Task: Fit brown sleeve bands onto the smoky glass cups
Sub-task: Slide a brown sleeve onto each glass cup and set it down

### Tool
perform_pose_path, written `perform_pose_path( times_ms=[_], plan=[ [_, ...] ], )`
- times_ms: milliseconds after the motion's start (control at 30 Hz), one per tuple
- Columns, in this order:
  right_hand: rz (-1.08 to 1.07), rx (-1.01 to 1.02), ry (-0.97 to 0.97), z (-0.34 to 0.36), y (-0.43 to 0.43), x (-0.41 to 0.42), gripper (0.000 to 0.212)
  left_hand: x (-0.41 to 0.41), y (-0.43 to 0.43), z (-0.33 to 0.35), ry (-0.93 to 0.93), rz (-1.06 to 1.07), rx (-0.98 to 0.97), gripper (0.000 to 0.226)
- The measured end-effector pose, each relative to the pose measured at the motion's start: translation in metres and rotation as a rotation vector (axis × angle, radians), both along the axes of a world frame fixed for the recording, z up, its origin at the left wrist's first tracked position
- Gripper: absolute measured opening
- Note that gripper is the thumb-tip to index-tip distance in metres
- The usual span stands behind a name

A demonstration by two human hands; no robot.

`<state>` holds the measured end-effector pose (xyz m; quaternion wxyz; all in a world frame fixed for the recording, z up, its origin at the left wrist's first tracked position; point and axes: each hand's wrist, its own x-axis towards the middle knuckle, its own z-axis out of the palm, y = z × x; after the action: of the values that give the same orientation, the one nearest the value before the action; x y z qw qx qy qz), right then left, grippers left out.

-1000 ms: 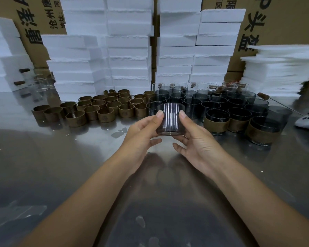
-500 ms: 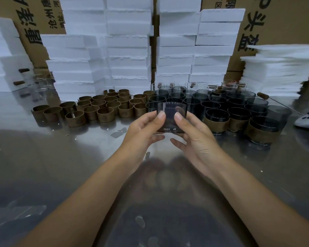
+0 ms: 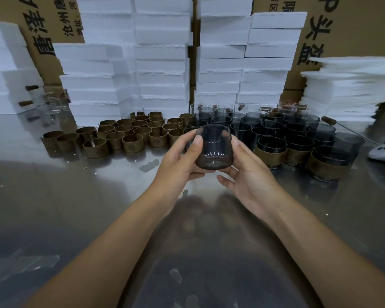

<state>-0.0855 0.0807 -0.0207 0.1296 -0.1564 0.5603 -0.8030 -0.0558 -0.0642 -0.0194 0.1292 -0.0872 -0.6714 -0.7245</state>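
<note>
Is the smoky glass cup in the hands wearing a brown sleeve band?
No: the held smoky glass cup shows only bare dark glass.

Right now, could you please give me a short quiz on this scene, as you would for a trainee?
1. True or false: the held cup, gripped by the left hand and right hand, already wears a brown band.
2. Where do the loose bands lie from the held cup? A) to its left B) to its right C) beneath it
3. How many banded cups stand in the nearest row on the right?
Key: 1 false; 2 A; 3 three.
</note>
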Motion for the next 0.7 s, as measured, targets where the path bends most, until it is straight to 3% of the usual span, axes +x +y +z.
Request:
perform_pose_path(
  times_ms=[33,167,400,600,700],
  plan=[
    [-0.019,0.003,-0.011,0.000,-0.001,0.000,0.022,0.001,0.001,0.001,0.010,0.015,-0.037,0.056],
    [-0.120,-0.047,-0.093,0.003,-0.003,0.000,0.026,0.000,0.001,0.000,0.038,0.012,-0.192,0.047],
    [-0.181,0.014,-0.148,0.003,-0.004,-0.002,0.034,-0.001,0.004,-0.009,-0.008,-0.028,-0.214,0.043],
    [-0.073,0.101,-0.013,0.001,-0.006,0.003,0.070,-0.003,0.000,-0.006,-0.042,0.044,-0.123,0.055],
    [-0.085,0.160,0.014,0.000,-0.008,0.006,0.080,-0.006,-0.004,-0.006,-0.099,0.056,-0.043,0.049]
  ],
)
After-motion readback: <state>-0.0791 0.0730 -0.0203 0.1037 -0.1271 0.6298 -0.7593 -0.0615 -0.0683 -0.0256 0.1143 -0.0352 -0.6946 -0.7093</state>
